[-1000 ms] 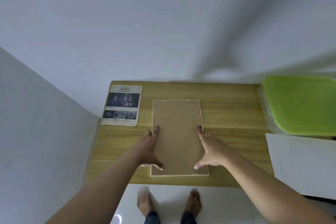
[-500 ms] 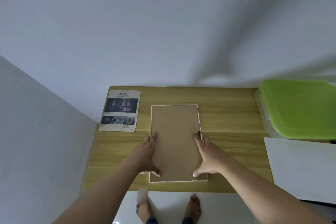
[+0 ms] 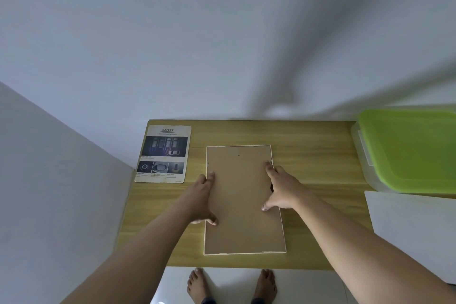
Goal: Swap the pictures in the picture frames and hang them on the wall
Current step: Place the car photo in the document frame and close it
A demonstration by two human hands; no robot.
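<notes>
Lying back-up on the worktop (image 3: 315, 155), the frame (image 3: 243, 227) has both arms stretched over it. The left hand (image 3: 201, 201) flanks its left edge, fingers straight, thumb on the backing. The right hand (image 3: 278, 189) presses flat by the right edge, fingers spread, thumb splayed inward. Neither hand grips anything. A leaflet (image 3: 164, 153) lies left of the frame.

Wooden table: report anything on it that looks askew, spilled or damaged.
Nothing stands out. The white-rimmed picture frame lies face down, brown backing up, roughly square to the light wooden table. The printed safety leaflet lies flat by the table's left edge. No spill or damage shows.
</notes>
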